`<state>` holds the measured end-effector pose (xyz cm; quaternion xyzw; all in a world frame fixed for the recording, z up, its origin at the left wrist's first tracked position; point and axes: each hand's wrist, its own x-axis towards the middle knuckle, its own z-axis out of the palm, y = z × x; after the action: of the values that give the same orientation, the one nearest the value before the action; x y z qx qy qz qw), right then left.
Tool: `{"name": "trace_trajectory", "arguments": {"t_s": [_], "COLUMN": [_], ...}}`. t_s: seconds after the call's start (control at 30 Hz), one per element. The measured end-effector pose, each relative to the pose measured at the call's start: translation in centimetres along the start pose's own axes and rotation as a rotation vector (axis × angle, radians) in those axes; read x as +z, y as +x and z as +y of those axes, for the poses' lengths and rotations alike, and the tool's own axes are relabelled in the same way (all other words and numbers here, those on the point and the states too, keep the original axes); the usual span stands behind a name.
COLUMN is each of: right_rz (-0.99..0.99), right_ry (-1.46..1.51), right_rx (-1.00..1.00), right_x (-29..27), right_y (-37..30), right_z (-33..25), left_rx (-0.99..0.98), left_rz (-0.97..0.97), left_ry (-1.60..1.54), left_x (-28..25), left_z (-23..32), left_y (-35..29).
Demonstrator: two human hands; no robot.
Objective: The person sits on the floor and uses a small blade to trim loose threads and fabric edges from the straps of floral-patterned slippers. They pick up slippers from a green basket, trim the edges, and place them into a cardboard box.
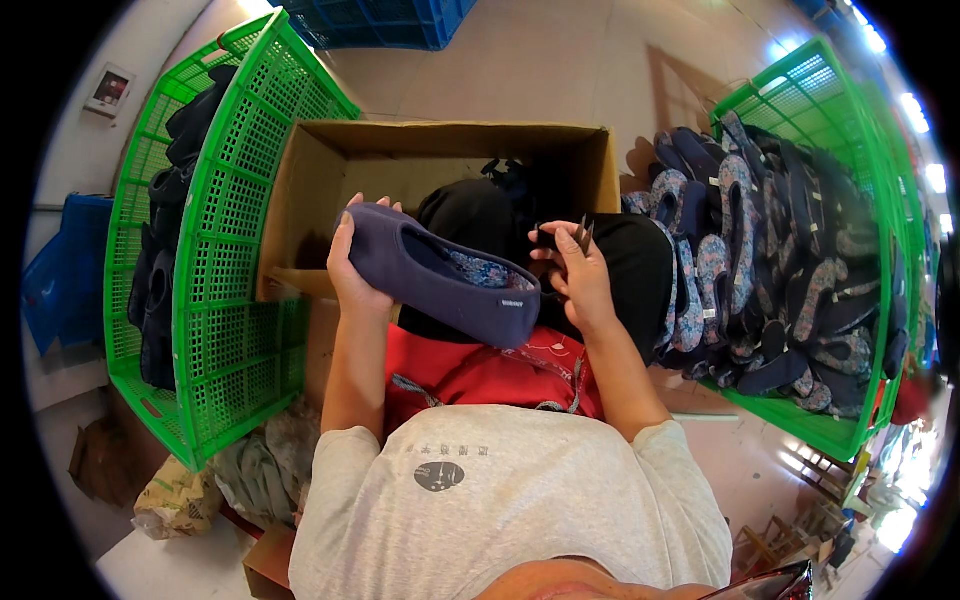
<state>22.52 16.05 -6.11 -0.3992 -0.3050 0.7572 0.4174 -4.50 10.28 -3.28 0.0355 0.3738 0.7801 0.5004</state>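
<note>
My left hand (362, 262) grips a navy slipper (425, 285) near its closed end, held up over my lap. The slipper has a floral lining and a small light tag on its side. Close to the slipper's other end, my right hand (582, 278) is closed around thread snips (586, 236). Their two dark pointed blades stick up past my fingers, which hide most of the handle. Whether my right hand touches the slipper, I cannot tell. A red apron (460, 372) lies across my lap.
Beyond my knees stands an open cardboard box (290, 215) with dark items inside. A green plastic crate (235, 230) on the left holds dark slippers. To the right, another green crate (885, 250) is heaped with navy and floral slippers (770, 290). A blue crate (400, 22) sits far ahead.
</note>
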Motion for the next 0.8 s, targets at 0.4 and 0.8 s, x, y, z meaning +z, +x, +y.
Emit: {"name": "trace_trajectory", "arguments": {"t_s": [0.4,0.8], "right_rz": [0.053,0.146], "right_ry": [-0.01,0.14], "right_rx": [0.366,0.029], "right_x": [-0.9,-1.9], "right_y": [-0.1,-0.4], "right_z": [1.7,2.5], "left_rx": [0.377,0.112], "left_rz": [-0.319,-0.376], "left_ry": [-0.029,-0.154], "left_x": [3.9,4.6], "left_z": [-0.8,-0.3], "left_y": [-2.4,-2.5]}}
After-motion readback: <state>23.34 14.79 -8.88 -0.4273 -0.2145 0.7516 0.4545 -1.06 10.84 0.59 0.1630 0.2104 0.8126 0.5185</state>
